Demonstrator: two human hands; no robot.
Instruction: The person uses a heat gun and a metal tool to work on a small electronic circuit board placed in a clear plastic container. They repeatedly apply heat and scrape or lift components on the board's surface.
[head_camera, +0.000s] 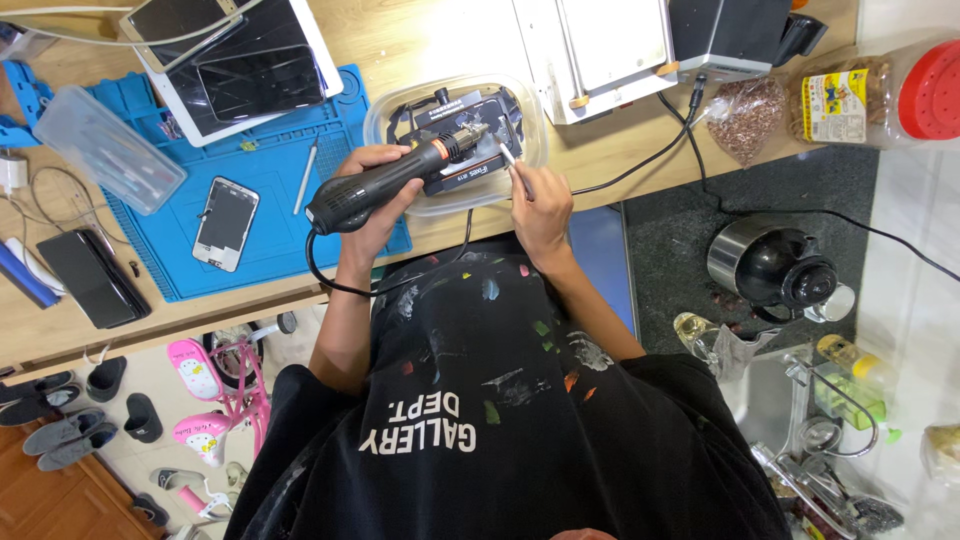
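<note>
Hands work over a clear plastic tub (385, 110) near the front edge of the wooden bench (420, 40). The left hand (383, 195) is clenched around a black rotary tool (385, 180), its orange-collared tip reaching into the tub. The right hand (540, 205) pinches a thin metal pick (512, 165), pointed at the black holder (470, 110) inside. A phone (226, 223) lies on the blue mat (270, 160) towards the bench's left, beside a slim pen (306, 177).
</note>
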